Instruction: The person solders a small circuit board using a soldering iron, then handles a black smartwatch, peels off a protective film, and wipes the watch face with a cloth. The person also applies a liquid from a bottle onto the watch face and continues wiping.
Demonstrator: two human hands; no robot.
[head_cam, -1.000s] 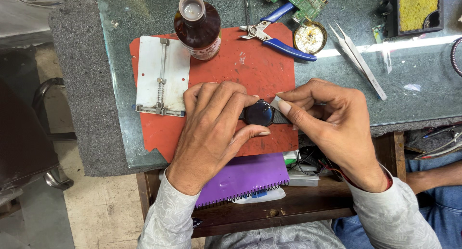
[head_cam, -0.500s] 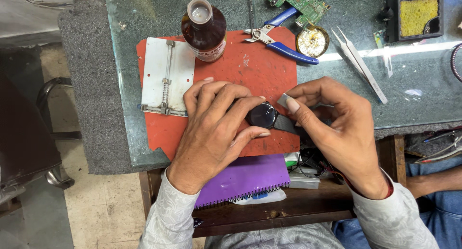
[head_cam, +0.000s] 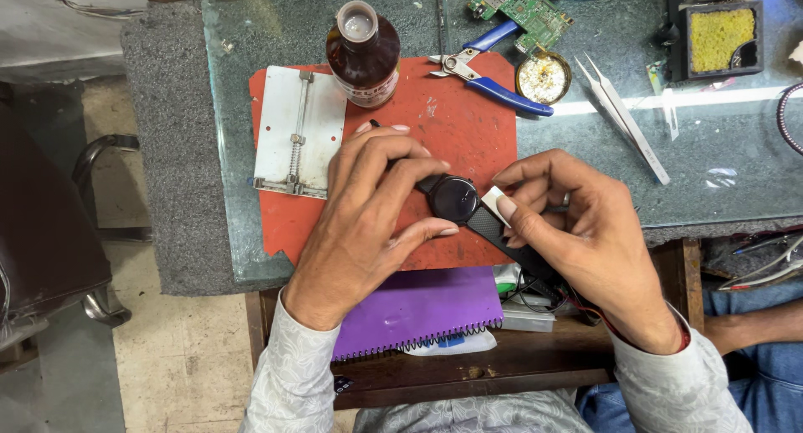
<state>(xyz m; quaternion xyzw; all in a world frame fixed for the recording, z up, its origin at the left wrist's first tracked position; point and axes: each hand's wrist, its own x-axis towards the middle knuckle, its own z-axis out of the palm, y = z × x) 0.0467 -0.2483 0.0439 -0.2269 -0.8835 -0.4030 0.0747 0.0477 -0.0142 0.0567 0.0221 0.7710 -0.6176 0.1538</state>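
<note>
Watch (head_cam: 452, 199) lies face up on the red mat (head_cam: 468, 123), at the near edge of the glass bench (head_cam: 736, 182). Left hand (head_cam: 368, 207) is curled over the watch from the left: thumb under the case, fingers arched across the far strap, pinning it to the mat. Right hand (head_cam: 577, 232) is closed around the near strap (head_cam: 502, 236); a small pale piece (head_cam: 492, 195) sits pinched at thumb and forefinger, touching the case edge where the strap joins. What the piece is cannot be told.

Step in hand, judged from the grip: work at the strap joint or case edge, with the watch steadied.

Any further move here calls for a firm left-hand hold and fine pressure at the joint.

Near by: brown bottle (head_cam: 363, 52), metal holder plate (head_cam: 299, 132), blue pliers (head_cam: 489, 73), tweezers (head_cam: 627, 119), purple notebook (head_cam: 418, 307).
</note>
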